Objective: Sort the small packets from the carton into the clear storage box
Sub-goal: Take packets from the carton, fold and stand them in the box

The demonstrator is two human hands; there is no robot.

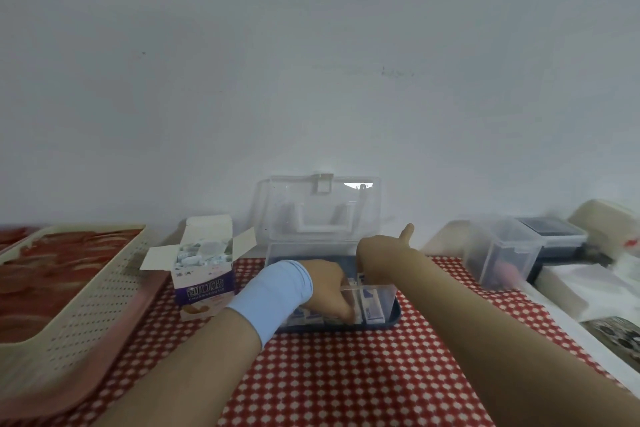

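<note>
Tray [86, 291], cream and perforated, lies far left. The clear box [389, 295] stands open mid-table with packets [372, 304] in rows inside. The open carton [204, 284] beside it holds more. The left hand [329, 284] grips packets in the box; the right hand [381, 248] reaches in, its grip hidden.

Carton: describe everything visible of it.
The carton is a small cardboard box, white above, purple with print lower down. It stands upright on the red checked cloth, top flaps folded open, packets filling it to the brim. It sits between the perforated tray and the clear box. Neither the left hand nor the right hand touches it.
</note>
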